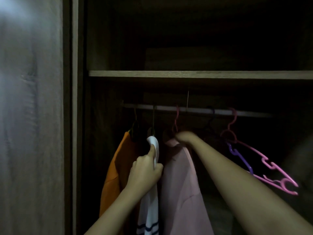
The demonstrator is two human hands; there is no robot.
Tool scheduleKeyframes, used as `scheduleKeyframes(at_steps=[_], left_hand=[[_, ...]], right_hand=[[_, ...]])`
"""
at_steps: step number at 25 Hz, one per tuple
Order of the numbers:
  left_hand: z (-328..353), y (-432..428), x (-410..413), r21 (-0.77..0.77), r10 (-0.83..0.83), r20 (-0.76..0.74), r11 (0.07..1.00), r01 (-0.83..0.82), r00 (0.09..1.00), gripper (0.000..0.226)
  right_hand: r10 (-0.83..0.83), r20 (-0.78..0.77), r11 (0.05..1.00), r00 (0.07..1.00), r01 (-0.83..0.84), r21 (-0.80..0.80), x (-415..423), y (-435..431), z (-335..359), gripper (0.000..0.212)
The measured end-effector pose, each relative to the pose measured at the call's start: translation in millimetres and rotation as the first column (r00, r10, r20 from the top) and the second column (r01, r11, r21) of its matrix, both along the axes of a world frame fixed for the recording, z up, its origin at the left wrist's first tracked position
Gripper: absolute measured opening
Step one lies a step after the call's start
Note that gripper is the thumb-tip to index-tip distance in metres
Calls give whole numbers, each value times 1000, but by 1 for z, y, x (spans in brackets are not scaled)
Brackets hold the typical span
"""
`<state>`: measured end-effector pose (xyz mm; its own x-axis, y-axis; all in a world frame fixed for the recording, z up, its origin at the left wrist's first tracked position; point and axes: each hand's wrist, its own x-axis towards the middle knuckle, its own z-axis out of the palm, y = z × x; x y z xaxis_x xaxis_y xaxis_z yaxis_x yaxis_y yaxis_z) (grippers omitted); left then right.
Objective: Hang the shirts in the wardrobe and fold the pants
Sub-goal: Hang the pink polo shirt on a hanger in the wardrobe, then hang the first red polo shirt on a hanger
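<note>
Shirts hang in a row at the left end of the pale metal rail inside a dark wooden wardrobe, 3 in all. The orange shirt is furthest left. The white shirt with dark blue stripes near its hem is in the middle, and the pink shirt is on the right. The 3 hang close together, and the white one is squeezed between its neighbours.

The left hand grips the white shirt just below its shoulder. Its fingers are curled into the cloth and its forefinger lies up along the fold. The right hand reaches farther in and rests at the collar of the pink shirt, directly under the hook of that shirt's pink plastic hanger. It is blurred and dim, so whether it is grasping the collar or the hanger cannot be told.

Further right on the rail, 2 bare hangers hang tilted and close together. One is a pink plastic one, and the other is a purple plastic one partly behind the right forearm. A brown wooden shelf runs across above the rail. A brown wood-grain door panel fills the near left of the view.
</note>
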<state>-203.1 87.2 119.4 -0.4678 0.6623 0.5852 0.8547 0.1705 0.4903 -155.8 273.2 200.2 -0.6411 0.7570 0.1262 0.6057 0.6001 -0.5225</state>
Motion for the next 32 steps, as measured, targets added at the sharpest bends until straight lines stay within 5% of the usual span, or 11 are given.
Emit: scheduleKeyframes(at_steps=[2,5,8,14,22,28,32], left_hand=[[-2,-1,2,22,22,-20,1000,-21,1000,69],[1,-16,1,211,29,1,977,-29,1000,65],[12,-45,-7,427,16,39,904,-31,999,47],[-23,-143,-65,519,148,85,837,-171,985,35],[-150,-366,-168,40,466,36,883,-467,884,44],[-241,-523,-229,-338,670,27,704,-624,742,50],[-284,-556,-248,-581,656,-97,573,-577,749,60]], right_hand=[[-50,40,992,998,45,114,13,-15,5,35],[-64,-243,894,968,164,417,28,-44,11,29],[146,-549,794,823,233,561,27,-73,-6,31],[472,-586,758,658,36,651,-11,-172,-74,30],[560,-372,795,740,-355,491,-108,-366,-220,32],[593,-259,803,763,-538,254,-178,-473,-318,48],[539,-155,842,828,-537,52,-230,-497,-345,43]])
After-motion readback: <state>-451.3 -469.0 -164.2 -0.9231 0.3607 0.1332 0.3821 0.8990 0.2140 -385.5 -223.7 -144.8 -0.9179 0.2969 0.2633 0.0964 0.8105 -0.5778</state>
